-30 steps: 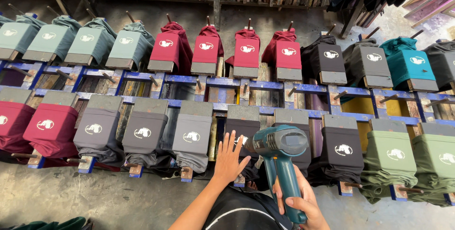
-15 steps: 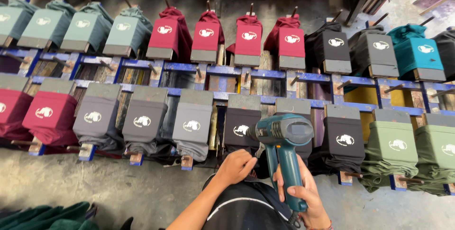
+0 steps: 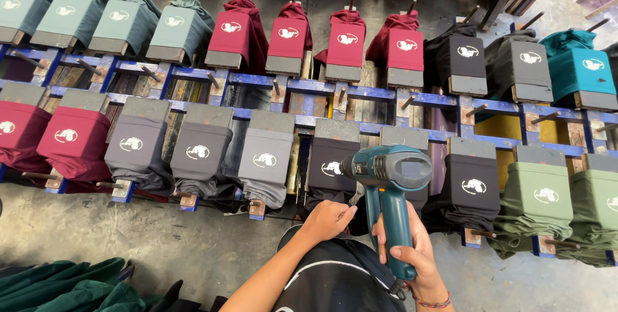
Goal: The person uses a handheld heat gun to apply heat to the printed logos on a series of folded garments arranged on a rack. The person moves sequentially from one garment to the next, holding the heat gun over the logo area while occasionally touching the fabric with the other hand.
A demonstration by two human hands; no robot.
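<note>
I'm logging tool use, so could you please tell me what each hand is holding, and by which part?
The right hand grips a teal heat gun by its handle. The left hand grasps the lower edge of a black shirt.

We see no packages, signs or screens, only a pale grey rectangular label [image 3: 409, 169] on the side of the teal heat gun [image 3: 391, 196] in our right hand [image 3: 415, 251].

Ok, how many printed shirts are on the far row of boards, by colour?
Pale grey-green shirts: 4
Maroon shirts: 4
Black or charcoal shirts: 2
Teal shirt: 1
Total: 11, leaving out a dark sliver at the right edge.
</note>
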